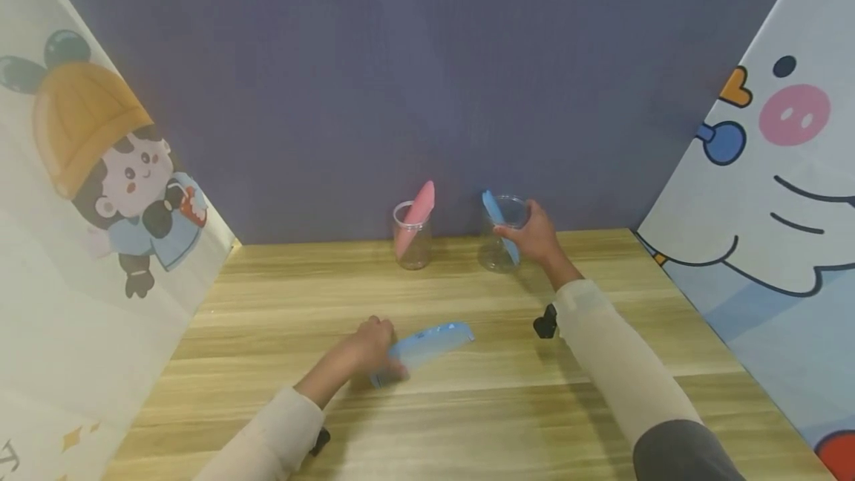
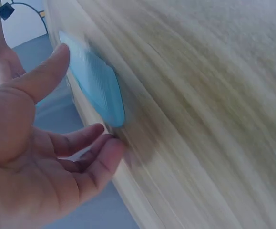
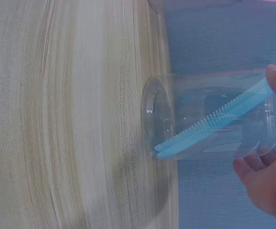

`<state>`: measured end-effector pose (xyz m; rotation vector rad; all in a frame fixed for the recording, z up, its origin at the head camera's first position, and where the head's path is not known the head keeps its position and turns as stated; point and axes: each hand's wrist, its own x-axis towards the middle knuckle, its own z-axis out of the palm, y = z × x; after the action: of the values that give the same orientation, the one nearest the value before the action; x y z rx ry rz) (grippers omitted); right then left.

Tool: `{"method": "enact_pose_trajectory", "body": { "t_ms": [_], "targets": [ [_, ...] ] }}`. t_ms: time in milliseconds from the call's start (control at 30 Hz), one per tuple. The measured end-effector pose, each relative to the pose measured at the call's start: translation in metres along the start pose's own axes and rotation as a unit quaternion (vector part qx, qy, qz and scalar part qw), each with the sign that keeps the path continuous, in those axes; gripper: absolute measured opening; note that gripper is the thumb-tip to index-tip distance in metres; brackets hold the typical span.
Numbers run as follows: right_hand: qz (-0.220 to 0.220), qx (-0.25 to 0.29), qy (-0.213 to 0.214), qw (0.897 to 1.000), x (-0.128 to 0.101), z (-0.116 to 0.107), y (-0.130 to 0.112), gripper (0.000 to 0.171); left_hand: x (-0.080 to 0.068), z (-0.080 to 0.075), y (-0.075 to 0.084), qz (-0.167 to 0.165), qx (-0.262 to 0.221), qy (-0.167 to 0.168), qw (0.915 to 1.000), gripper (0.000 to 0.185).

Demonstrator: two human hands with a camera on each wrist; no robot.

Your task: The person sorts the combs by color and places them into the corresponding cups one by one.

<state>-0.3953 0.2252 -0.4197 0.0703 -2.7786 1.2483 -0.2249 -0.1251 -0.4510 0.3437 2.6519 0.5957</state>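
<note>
Wooden table (image 1: 467,407), purple wall (image 1: 401,58).

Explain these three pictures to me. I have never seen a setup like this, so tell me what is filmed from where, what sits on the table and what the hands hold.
No machine here: a person works with bare hands and wears three cameras. The wide picture comes from the head, looking down at a wooden table. The other two come from the wrists, which is why they look tilted and close. On the table stand two clear jars. The left jar holds a pink comb. The right hand grips the right jar, which holds a blue comb; the right wrist view shows its teeth through the plastic. The left hand touches a second blue comb lying flat; the left wrist view shows thumb and fingers around its end.
</note>
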Motion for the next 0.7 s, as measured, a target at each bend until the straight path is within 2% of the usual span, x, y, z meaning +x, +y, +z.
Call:
{"method": "enact_pose_trajectory", "body": {
  "t_ms": [233, 467, 700],
  "targets": [
    [0.002, 0.001, 0.001, 1.0, -0.0014, -0.0006, -0.0026, 0.108, -0.0016, 0.0053, 0.0051, -0.006, 0.031, 0.008, 0.9995, 0.07],
    [0.001, -0.001, 0.001, 1.0, -0.0028, -0.0002, -0.0029, 0.108, -0.002, 0.0077, 0.0066, -0.002, 0.031, 0.012, 0.9994, 0.063],
    [-0.01, -0.001, 0.007, 1.0, -0.0015, -0.001, -0.0014, 0.111, 0.0004, 0.0084, 0.0047, 0.001, 0.051, 0.02, 0.9985, 0.057]
  ]
}}
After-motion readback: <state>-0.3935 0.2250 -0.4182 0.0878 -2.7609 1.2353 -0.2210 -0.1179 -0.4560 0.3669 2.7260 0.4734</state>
